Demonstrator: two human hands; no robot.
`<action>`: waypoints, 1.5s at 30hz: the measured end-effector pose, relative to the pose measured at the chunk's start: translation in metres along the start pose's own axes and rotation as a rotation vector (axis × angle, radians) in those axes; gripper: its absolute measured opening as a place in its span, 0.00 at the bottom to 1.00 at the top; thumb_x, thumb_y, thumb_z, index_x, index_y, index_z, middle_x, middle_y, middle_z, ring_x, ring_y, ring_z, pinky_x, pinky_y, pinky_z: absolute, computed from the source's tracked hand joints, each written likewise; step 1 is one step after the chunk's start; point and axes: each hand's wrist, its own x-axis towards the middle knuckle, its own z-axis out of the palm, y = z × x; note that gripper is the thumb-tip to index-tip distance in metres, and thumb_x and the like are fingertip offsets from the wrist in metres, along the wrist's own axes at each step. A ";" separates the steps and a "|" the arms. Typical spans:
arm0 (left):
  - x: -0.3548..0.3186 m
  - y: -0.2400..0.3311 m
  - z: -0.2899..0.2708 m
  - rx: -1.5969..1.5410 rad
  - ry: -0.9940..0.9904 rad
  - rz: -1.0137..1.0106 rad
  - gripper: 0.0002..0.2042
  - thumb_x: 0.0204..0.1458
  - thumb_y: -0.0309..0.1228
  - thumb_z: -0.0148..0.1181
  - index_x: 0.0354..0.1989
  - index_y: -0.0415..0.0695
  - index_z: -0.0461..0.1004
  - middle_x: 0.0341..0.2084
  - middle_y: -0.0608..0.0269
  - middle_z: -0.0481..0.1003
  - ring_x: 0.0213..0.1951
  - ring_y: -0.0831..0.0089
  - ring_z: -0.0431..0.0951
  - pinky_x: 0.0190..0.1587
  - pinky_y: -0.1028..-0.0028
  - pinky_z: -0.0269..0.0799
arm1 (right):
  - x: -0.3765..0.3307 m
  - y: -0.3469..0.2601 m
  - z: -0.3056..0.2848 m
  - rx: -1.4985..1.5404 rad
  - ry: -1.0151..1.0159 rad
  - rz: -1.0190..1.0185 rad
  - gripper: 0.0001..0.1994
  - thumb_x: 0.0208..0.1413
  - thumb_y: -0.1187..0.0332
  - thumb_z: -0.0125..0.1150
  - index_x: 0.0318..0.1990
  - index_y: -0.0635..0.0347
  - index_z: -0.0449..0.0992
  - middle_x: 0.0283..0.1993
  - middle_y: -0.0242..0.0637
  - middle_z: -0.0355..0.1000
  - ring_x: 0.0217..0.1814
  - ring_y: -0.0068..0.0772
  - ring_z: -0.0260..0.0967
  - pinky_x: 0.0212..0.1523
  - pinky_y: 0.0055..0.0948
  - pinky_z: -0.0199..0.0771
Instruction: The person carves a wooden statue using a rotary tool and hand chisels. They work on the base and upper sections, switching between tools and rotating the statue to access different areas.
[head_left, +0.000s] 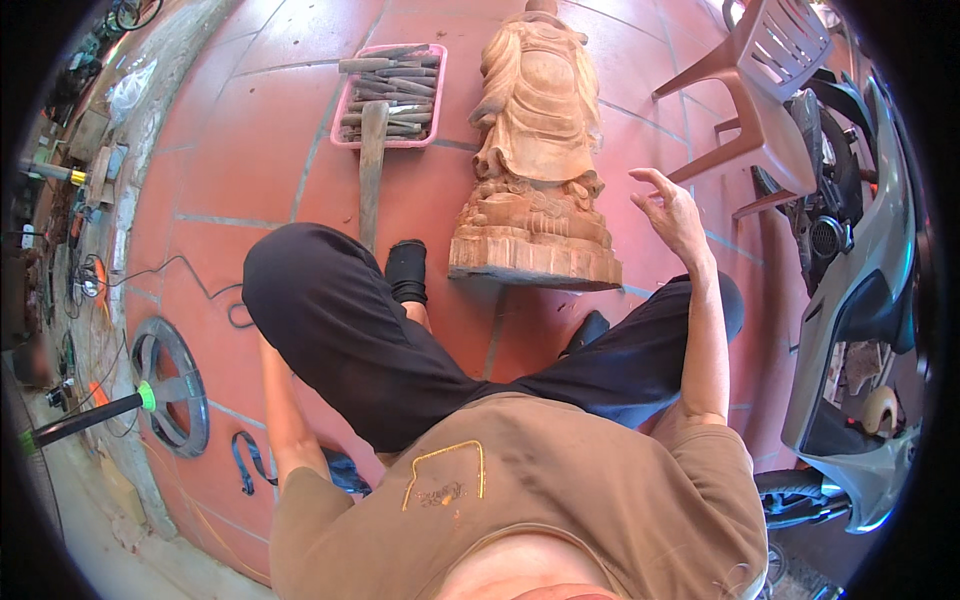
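A carved wooden statue [540, 130] of a robed figure lies on its back on the floor in front of me, its base toward me. My right hand [672, 212] hovers to the right of the base, apart from it, fingers loosely bent and spread with nothing in them. My left forearm goes down behind my left knee, which hides that hand. Left of the statue, a pink plastic basket [438, 120] holds many carving tools [405, 85] with wooden handles. A long wooden bat-like piece [371, 175] leans over the basket's near edge, its lower end hidden behind my knee.
A brown plastic chair [745, 110] and a grey motorbike [850, 330] stand to the right. On the left are a round fan base [172, 385] with a black pole, a dark cable [185, 265] and a cluttered ledge. Red tiles [245, 170] cover the floor.
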 end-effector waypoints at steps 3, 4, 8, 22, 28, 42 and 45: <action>0.035 0.059 0.004 -0.230 -0.101 0.079 0.32 0.49 0.31 0.66 0.65 0.49 0.64 0.48 0.51 0.75 0.50 0.58 0.76 0.52 0.61 0.73 | -0.012 0.000 -0.004 0.017 0.080 -0.018 0.18 0.57 0.65 0.63 0.55 0.50 0.74 0.50 0.38 0.78 0.44 0.40 0.78 0.46 0.36 0.76; 0.048 0.083 0.002 -0.233 -0.146 0.086 0.32 0.50 0.31 0.66 0.65 0.49 0.64 0.48 0.51 0.75 0.50 0.59 0.76 0.51 0.61 0.73 | -0.015 0.001 -0.002 0.080 0.129 -0.021 0.17 0.57 0.65 0.63 0.55 0.50 0.74 0.51 0.37 0.78 0.44 0.40 0.78 0.47 0.36 0.76; 0.113 0.190 0.001 -0.092 -0.326 0.172 0.30 0.52 0.31 0.67 0.65 0.48 0.65 0.47 0.52 0.75 0.48 0.66 0.76 0.51 0.69 0.72 | -0.029 0.001 -0.003 0.308 0.346 -0.007 0.17 0.59 0.65 0.63 0.55 0.54 0.75 0.52 0.37 0.78 0.47 0.36 0.78 0.50 0.33 0.76; 0.164 0.431 0.055 0.055 -0.906 0.746 0.27 0.58 0.30 0.63 0.66 0.47 0.66 0.46 0.59 0.76 0.45 0.75 0.75 0.48 0.74 0.72 | -0.046 0.082 -0.002 0.995 0.860 0.305 0.15 0.58 0.68 0.63 0.52 0.59 0.78 0.43 0.35 0.81 0.42 0.19 0.75 0.39 0.20 0.73; 0.097 0.458 0.084 0.109 -1.172 0.701 0.27 0.55 0.25 0.62 0.65 0.47 0.67 0.43 0.63 0.72 0.43 0.76 0.73 0.48 0.73 0.70 | -0.029 0.198 0.120 0.266 0.412 0.564 0.22 0.49 0.59 0.66 0.54 0.47 0.76 0.48 0.41 0.79 0.51 0.43 0.76 0.54 0.41 0.74; 0.100 0.461 0.073 0.183 -1.237 0.600 0.26 0.57 0.26 0.60 0.65 0.43 0.64 0.37 0.64 0.73 0.30 0.75 0.77 0.37 0.72 0.75 | -0.050 0.197 0.221 -0.152 -0.064 0.644 0.23 0.54 0.53 0.64 0.53 0.54 0.69 0.55 0.49 0.74 0.61 0.55 0.68 0.57 0.55 0.66; 0.102 0.460 0.068 0.105 -1.076 0.692 0.26 0.56 0.28 0.60 0.65 0.45 0.65 0.40 0.63 0.73 0.34 0.75 0.76 0.41 0.72 0.75 | -0.033 0.223 0.198 -0.065 0.155 0.751 0.20 0.59 0.56 0.60 0.54 0.51 0.65 0.43 0.51 0.78 0.48 0.58 0.76 0.47 0.52 0.73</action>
